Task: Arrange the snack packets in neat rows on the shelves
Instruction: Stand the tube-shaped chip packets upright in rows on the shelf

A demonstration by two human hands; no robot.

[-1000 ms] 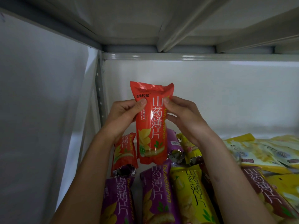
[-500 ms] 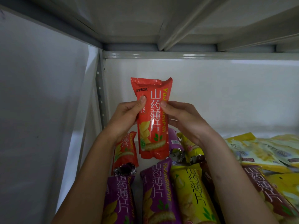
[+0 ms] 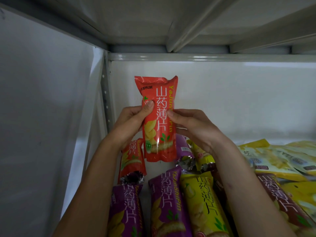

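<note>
Red packet point(image 3: 158, 120) higher than before, pinched upright between left hand point(image 3: 131, 124) and right hand point(image 3: 193, 129), bare white wall point(image 3: 222, 96) behind; two purple packets point(image 3: 168, 202) in front.

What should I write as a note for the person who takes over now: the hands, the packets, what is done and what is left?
Left hand and right hand both grip the red packet, upright in the air above the shelf's back left corner.
Another red packet lies below it; purple packets and a yellow packet lie side by side in front.
The pale yellow packets at right lie loosely overlapped.
Left: set the held packet down, then straighten the right side.
</note>
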